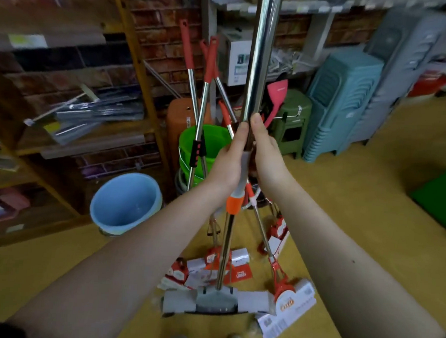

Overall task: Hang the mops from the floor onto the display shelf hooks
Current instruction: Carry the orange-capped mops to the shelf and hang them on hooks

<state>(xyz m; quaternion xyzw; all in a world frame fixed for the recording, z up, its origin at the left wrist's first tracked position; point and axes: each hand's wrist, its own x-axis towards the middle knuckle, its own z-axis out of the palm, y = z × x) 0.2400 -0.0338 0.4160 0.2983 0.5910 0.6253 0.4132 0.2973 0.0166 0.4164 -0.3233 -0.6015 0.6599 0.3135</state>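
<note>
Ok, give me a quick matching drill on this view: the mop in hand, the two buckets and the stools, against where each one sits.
1. grey-headed mop
2. blue bucket
3. green bucket
4. teal stools

A. stacked at back right
B. behind leaning red-handled poles
C. pole gripped by left hand and right hand
D. beside wooden shelf, left

Pairs: 1-C, 2-D, 3-B, 4-A.
</note>
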